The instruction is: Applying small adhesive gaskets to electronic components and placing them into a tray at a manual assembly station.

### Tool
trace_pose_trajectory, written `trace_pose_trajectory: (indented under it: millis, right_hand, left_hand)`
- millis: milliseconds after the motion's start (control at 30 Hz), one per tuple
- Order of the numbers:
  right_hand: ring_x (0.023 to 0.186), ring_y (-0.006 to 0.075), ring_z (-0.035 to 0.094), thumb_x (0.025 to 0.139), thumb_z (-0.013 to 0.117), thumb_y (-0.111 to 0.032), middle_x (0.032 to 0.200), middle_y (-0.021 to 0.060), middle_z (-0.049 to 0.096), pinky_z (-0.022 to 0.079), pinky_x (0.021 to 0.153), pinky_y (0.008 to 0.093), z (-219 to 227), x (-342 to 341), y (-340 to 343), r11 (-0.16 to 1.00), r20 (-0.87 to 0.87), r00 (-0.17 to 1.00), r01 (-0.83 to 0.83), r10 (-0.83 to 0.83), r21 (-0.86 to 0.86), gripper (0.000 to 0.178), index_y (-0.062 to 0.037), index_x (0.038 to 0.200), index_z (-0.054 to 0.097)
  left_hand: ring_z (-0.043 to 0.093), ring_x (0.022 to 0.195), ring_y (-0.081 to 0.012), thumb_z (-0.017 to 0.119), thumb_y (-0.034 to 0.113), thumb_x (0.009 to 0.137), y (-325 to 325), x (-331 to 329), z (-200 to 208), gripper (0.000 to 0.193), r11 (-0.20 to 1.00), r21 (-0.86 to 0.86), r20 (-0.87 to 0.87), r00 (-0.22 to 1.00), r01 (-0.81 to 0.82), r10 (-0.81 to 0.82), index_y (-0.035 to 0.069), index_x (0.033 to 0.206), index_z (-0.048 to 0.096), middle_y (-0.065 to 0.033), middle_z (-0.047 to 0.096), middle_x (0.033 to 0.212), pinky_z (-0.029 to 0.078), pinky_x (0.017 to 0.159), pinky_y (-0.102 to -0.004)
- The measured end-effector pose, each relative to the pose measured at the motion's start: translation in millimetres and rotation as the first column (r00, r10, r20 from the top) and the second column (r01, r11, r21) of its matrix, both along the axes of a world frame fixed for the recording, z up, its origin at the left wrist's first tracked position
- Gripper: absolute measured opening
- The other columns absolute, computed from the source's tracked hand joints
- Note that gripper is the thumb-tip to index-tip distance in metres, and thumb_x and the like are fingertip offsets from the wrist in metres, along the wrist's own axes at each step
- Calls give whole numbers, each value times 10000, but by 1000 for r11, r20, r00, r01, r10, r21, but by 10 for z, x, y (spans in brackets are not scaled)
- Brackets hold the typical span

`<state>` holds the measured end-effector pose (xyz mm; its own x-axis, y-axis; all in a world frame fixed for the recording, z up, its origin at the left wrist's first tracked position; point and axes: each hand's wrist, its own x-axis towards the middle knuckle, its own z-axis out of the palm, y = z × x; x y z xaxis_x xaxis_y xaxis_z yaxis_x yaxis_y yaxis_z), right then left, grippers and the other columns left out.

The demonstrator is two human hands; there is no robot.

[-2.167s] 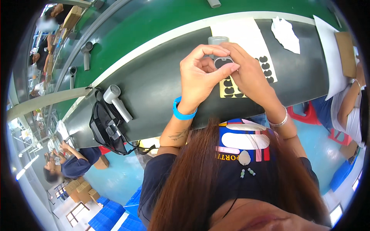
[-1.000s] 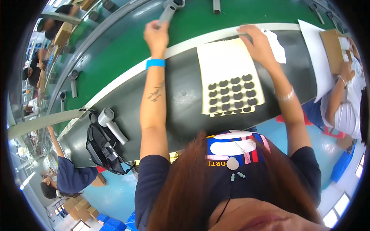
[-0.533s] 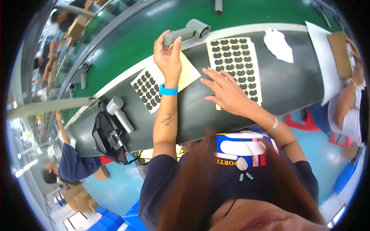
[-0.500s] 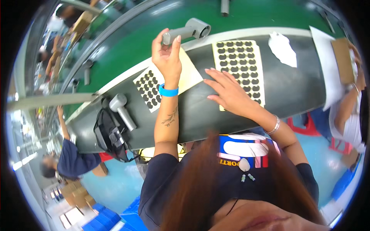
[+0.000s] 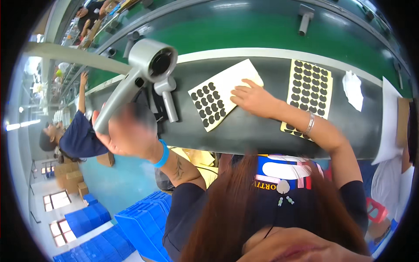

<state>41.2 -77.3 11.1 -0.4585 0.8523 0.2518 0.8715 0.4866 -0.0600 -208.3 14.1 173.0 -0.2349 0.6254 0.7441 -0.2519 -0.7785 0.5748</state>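
A grey hair dryer (image 5: 125, 91), raised at the left above the table, has its round head up and its handle slanting down. My left hand (image 5: 128, 136) is closed around the lower end of that handle; part of the hand is blurred. My right hand (image 5: 256, 101) lies over the right edge of a pale sheet (image 5: 233, 81), with fingers slightly bent and apart. Rows of black rounded stickers (image 5: 207, 102) cover the left part of this sheet. A second grey hair dryer (image 5: 168, 97) lies on the table behind the raised one.
Another sheet of black stickers (image 5: 310, 87) lies right of my hand, partly under my forearm. Beyond it is a crumpled white wrapper (image 5: 352, 90). A green conveyor (image 5: 244, 32) with more hair dryers runs past the dark table (image 5: 257, 131). Blue crates (image 5: 146, 220) stand at lower left, and a person sits there.
My left hand has brought the hair dryer left and closer, turning its head upward. My right hand has shifted left from the other sticker sheet onto this one. The view has swung left.
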Motion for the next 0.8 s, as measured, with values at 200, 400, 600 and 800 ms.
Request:
trace_pose_trajectory:
  millis: [200, 400, 600, 800]
  right_hand:
    - [1272, 287, 443, 670, 581, 94, 1254, 86, 559, 268, 1055, 551, 842, 725, -524, 987, -350, 926, 160, -137, 36, 292, -113, 857, 667]
    - [1332, 322, 364, 613, 559, 146, 1349, 111, 489, 286, 1041, 506, 605, 1226, -1204, 880, -255, 844, 471, -471, -65, 336, -81, 808, 712]
    - [1205, 368, 493, 764, 471, 121, 1356, 181, 483, 408, 979, 407, 270, 1649, -1564, 747, -498, 618, 658, -608, -96, 458, -105, 1122, 646]
    - [1045, 332, 599, 817, 593, 15, 1186, 139, 608, 476, 888, 366, -114, 2320, -1862, 382, -440, 335, 924, -833, -20, 316, -97, 1106, 652]
  left_hand:
    - [591, 1076, -348, 573, 189, 923, -62, 162, -194, 457, 989, -78, 23, 992, 125, -124, -43, 1286, 418, -229, 559, 1183, 569, 861, -453]
    - [601, 1064, -300, 615, -19, 834, -162, 994, -595, 417, 802, -331, -110, 823, 497, -557, -53, 1230, 488, -193, 580, 1154, 525, 893, -408]
    - [612, 947, -172, 688, -20, 800, -477, 1641, -888, 363, 698, -407, -595, 409, 589, -692, 17, 1150, 597, -95, 579, 1062, 556, 792, -273]
    - [596, 1016, -188, 651, -45, 826, -617, 1730, -905, 355, 694, -393, -582, 421, 603, -696, -12, 1169, 567, -107, 550, 1102, 567, 830, -293]
